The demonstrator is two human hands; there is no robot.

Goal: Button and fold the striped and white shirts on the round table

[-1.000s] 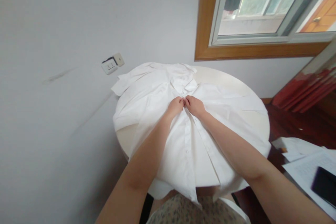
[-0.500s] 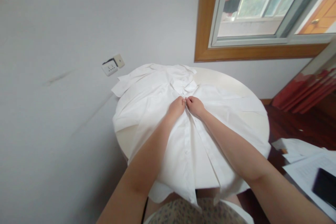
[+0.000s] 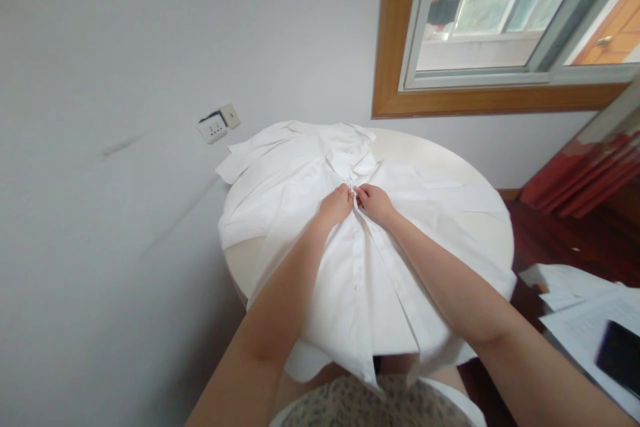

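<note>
A white button-up shirt (image 3: 333,293) lies spread over a round table (image 3: 420,143), its front edges parted below my hands and its collar toward the wall. Just under the collar, my left hand (image 3: 339,203) pinches the shirt's front edge. Opposite it, almost touching, my right hand (image 3: 374,201) is closed on the other front edge. Small buttons run down the left-lying placket. The fingertips hide whatever button or buttonhole lies between them. The lower hem hangs over the table's near edge.
A wall with a socket (image 3: 213,128) stands on the left. Behind the table is a wood-framed window (image 3: 395,103). At the right are a red curtain (image 3: 575,177), papers (image 3: 565,323) and a dark phone-like object (image 3: 620,353).
Both hands stay at the same place on the shirt, with only slight finger movement. The whole view has shifted very slightly.
</note>
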